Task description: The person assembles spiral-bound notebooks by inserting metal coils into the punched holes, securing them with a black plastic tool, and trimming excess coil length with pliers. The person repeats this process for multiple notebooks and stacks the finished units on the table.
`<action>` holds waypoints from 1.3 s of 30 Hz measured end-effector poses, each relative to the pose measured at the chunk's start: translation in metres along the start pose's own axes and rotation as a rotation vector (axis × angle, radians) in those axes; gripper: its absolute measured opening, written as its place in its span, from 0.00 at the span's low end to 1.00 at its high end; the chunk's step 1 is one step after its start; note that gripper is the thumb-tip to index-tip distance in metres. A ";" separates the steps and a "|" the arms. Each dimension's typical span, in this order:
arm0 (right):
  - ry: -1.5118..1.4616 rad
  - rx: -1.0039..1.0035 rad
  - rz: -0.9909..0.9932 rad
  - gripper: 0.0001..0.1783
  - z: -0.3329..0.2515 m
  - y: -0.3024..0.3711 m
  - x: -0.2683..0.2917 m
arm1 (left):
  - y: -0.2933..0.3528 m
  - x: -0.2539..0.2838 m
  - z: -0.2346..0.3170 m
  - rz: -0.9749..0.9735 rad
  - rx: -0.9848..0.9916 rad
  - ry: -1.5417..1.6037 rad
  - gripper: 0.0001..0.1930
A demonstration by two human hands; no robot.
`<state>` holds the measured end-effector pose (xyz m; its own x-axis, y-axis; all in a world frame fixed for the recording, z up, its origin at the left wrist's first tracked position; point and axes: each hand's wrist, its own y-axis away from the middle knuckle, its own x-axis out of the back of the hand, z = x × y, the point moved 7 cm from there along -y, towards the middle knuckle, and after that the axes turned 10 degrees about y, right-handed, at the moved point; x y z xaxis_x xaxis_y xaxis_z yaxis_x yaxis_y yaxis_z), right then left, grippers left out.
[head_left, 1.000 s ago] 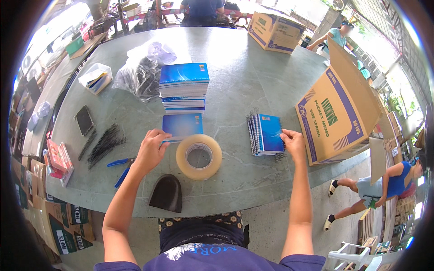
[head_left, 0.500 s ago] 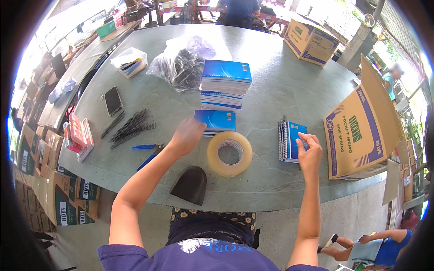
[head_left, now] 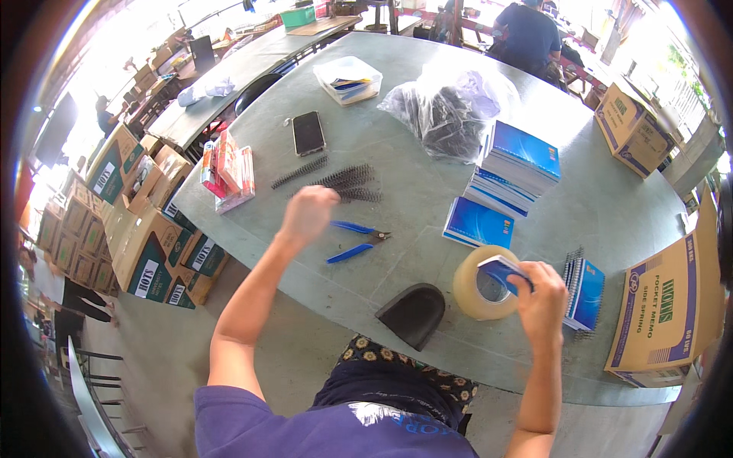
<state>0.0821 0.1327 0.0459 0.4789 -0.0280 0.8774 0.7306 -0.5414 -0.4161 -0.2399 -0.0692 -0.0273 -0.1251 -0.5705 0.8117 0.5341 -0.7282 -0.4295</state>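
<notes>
My right hand (head_left: pixel 545 296) grips a small blue-covered memo pad (head_left: pixel 500 269) by its end, tilted above a large roll of clear tape (head_left: pixel 467 294). My left hand (head_left: pixel 308 215) is at the near edge of a pile of black spiral binding coils (head_left: pixel 351 182); its curled fingers are blurred, so whether it holds one cannot be told. Blue-handled cutting pliers (head_left: pixel 359 243) lie open nearby. A low stack of blue memo pads (head_left: pixel 479 221) stands before a taller stack (head_left: pixel 523 149). Right of my right hand are several spiral-bound memo pads (head_left: pixel 586 296).
A dark rounded block (head_left: pixel 412 314) lies near the table's front edge. Further back are a phone (head_left: pixel 308 133), a white plastic tub (head_left: pixel 347 84) and a plastic bag of black coils (head_left: pixel 450 114). Red packets (head_left: pixel 227 168) sit left; a carton (head_left: pixel 660 298) stands right.
My left hand has moved from the low memo pad stack to the coils. My right hand has gone from the bound pads to above the tape, now holding a pad. The view has turned left.
</notes>
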 end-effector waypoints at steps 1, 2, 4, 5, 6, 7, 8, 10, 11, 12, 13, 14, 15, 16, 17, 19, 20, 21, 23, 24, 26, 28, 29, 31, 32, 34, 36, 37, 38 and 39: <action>-0.006 -0.012 -0.027 0.09 0.001 -0.002 -0.001 | 0.009 0.006 -0.028 -0.067 0.087 -0.033 0.05; -0.007 -0.022 -0.051 0.09 0.004 -0.004 -0.001 | 0.015 0.005 -0.048 -0.129 0.174 -0.062 0.06; 0.039 -0.036 -0.079 0.10 0.018 -0.003 -0.026 | 0.014 -0.012 -0.048 -0.040 -0.023 -0.026 0.08; 0.066 -0.078 -0.099 0.10 0.021 -0.005 -0.030 | 0.017 -0.018 -0.049 0.005 -0.116 -0.009 0.08; 0.102 -0.120 -0.120 0.10 0.025 -0.007 -0.033 | 0.013 -0.027 -0.049 -0.051 -0.050 -0.035 0.10; 0.060 -0.188 -0.252 0.11 0.026 -0.008 -0.032 | 0.011 -0.030 -0.042 -0.112 0.020 -0.062 0.11; 0.060 -0.170 -0.267 0.11 0.024 -0.008 -0.032 | 0.010 -0.033 -0.039 -0.174 0.089 -0.090 0.12; 0.051 -0.138 -0.288 0.11 0.020 -0.007 -0.030 | 0.005 -0.034 -0.033 -0.251 0.025 -0.130 0.12; 0.066 -0.131 -0.285 0.11 0.020 -0.005 -0.030 | 0.005 -0.038 -0.030 -0.289 -0.009 -0.150 0.12; 0.075 -0.129 -0.276 0.11 0.021 -0.004 -0.032 | 0.001 -0.036 -0.029 -0.236 0.017 -0.040 0.12; 0.085 -0.128 -0.267 0.11 0.021 -0.003 -0.032 | -0.002 -0.037 -0.026 -0.184 0.043 0.070 0.12; 0.036 -0.106 -0.235 0.11 0.018 -0.004 -0.030 | -0.004 -0.038 -0.023 -0.132 0.070 0.180 0.12; -0.015 -0.090 -0.202 0.11 0.014 -0.004 -0.028 | -0.007 -0.038 -0.010 -0.139 0.016 0.290 0.12; -0.063 -0.076 -0.167 0.11 0.013 -0.004 -0.026 | -0.010 -0.034 0.008 -0.148 -0.040 0.402 0.11; -0.072 -0.042 -0.142 0.10 0.014 -0.002 -0.028 | -0.012 -0.030 0.028 -0.158 -0.094 0.515 0.11; -0.076 0.024 -0.094 0.10 0.018 0.001 -0.029 | -0.007 -0.042 0.061 -0.387 0.185 1.028 0.10; -0.068 0.053 -0.063 0.08 0.016 0.002 -0.022 | 0.000 -0.054 0.077 -0.508 0.338 1.275 0.10; -0.064 0.090 -0.032 0.07 0.005 0.000 -0.013 | 0.002 -0.054 0.093 -0.466 0.215 1.383 0.08; -0.037 0.114 -0.013 0.05 -0.007 -0.002 -0.008 | 0.000 -0.057 0.115 -0.495 0.191 1.425 0.09; -0.034 0.078 -0.002 0.05 -0.006 -0.002 -0.010 | -0.001 -0.059 0.126 -0.513 0.175 1.445 0.09; -0.029 0.010 0.026 0.04 0.004 -0.001 -0.021 | -0.001 -0.064 0.140 -0.583 0.089 1.428 0.09; -0.057 -0.031 -0.048 0.07 0.012 -0.001 -0.026 | -0.002 -0.066 0.156 -0.631 0.117 1.351 0.08; -0.071 -0.074 -0.097 0.09 0.014 -0.002 -0.028 | -0.001 -0.068 0.163 -0.646 0.183 1.276 0.08; -0.084 -0.131 -0.166 0.10 0.014 -0.002 -0.031 | 0.001 -0.063 0.186 -0.579 0.102 1.069 0.08; -0.105 -0.126 -0.152 0.10 0.014 -0.001 -0.030 | 0.001 -0.064 0.196 -0.540 0.007 1.017 0.08; -0.152 -0.101 -0.126 0.10 0.011 -0.001 -0.028 | 0.002 -0.064 0.212 -0.443 -0.172 0.907 0.08; -0.165 -0.103 -0.155 0.09 0.011 0.000 -0.028 | 0.002 -0.068 0.217 -0.384 -0.169 0.903 0.07; -0.172 -0.103 -0.169 0.09 0.010 0.000 -0.028 | 0.002 -0.071 0.216 -0.355 -0.168 0.887 0.07; -0.180 -0.102 -0.174 0.09 0.009 0.000 -0.028 | 0.002 -0.071 0.216 -0.327 -0.165 0.871 0.07; -0.190 -0.103 -0.180 0.09 0.008 0.000 -0.029 | 0.003 -0.074 0.214 -0.356 -0.089 0.862 0.07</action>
<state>0.0718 0.1407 0.0184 0.4357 0.2286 0.8706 0.7633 -0.6065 -0.2227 -0.0500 0.0518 -0.0039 -0.8644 -0.3673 0.3433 0.2837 -0.9201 -0.2702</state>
